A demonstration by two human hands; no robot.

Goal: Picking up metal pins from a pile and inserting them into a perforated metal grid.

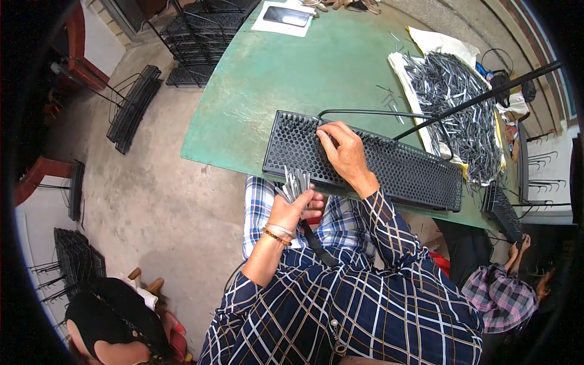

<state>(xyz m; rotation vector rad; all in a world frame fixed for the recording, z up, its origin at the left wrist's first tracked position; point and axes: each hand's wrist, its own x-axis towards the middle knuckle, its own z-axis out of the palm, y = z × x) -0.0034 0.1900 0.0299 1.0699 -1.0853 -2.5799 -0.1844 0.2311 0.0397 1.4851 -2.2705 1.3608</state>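
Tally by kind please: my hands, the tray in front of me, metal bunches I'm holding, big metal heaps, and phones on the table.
Hands: 2, left hand, right hand
Tray: 1
Bunch: 1
Heap: 1
Phone: 1
Total: 6

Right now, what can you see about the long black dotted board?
The black board is long and rectangular, maybe plastic, covered in rows of small round dots. Dark pegs stick up along its far-left part. It lies aslant on the green table, by its near edge. The right hand lies over it, fingers apparently touching it.
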